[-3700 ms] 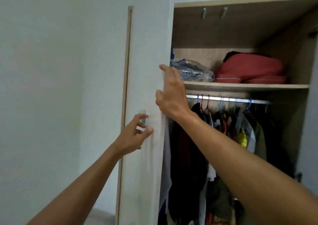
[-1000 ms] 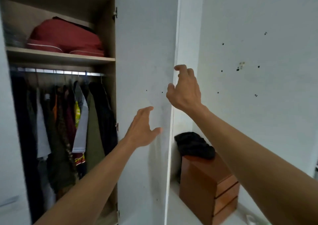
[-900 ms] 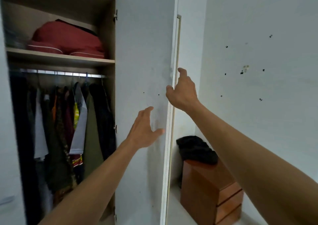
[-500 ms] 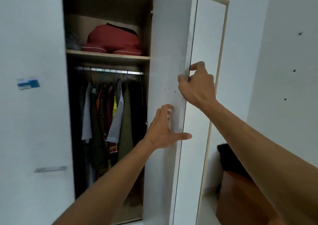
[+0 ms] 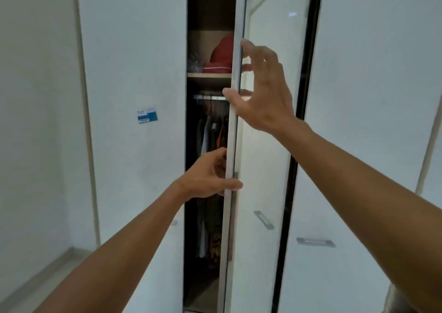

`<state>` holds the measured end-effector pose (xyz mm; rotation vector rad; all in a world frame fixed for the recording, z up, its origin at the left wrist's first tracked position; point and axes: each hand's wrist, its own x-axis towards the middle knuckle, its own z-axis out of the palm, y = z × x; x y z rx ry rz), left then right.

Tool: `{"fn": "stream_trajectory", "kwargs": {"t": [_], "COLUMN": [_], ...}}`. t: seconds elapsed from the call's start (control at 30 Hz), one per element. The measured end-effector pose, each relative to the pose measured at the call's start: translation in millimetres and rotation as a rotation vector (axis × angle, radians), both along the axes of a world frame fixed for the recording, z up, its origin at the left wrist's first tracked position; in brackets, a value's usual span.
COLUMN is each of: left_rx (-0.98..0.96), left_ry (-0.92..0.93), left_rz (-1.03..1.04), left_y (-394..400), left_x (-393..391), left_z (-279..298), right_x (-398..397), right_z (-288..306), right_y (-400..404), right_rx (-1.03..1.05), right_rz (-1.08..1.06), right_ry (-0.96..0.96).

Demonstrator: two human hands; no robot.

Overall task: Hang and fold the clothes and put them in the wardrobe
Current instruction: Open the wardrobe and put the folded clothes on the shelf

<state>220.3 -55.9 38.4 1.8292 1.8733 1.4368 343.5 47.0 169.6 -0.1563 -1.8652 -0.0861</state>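
door (image 5: 260, 145) of the wardrobe (image 5: 134, 78) has swung nearly shut since half a second ago, left hand (image 5: 208, 176) pinching its edge, right hand (image 5: 260, 90) spread loosely above it, hanging clothes (image 5: 210, 135) showing left of it, so closing looks almost done.

Both arms reach forward, left grip (image 5: 210, 176) lower with curled fingers, right grip (image 5: 260, 92) higher, fingers spread.

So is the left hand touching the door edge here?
Touching. The head view shows the left hand gripping the door edge, thumb across its front and fingers curled behind it.
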Motion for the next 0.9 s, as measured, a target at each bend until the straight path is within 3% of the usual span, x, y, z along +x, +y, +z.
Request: {"fn": "stream_trajectory", "kwargs": {"t": [0.37, 0.73, 0.9], "left_rx": [-0.027, 0.062, 0.108], "left_ry": [0.006, 0.239, 0.504], "left_rz": [0.123, 0.298, 0.449], "left_y": [9, 67, 88], "left_x": [-151, -246, -278], "left_z": [5, -4, -4], "right_x": [-171, -267, -294], "right_z": [3, 5, 4], "right_y": [12, 50, 72], "right_rx": [0.081, 0.052, 0.028], "right_rz": [-0.213, -0.428, -0.448], "right_ry": [-0.119, -0.271, -0.308]}}
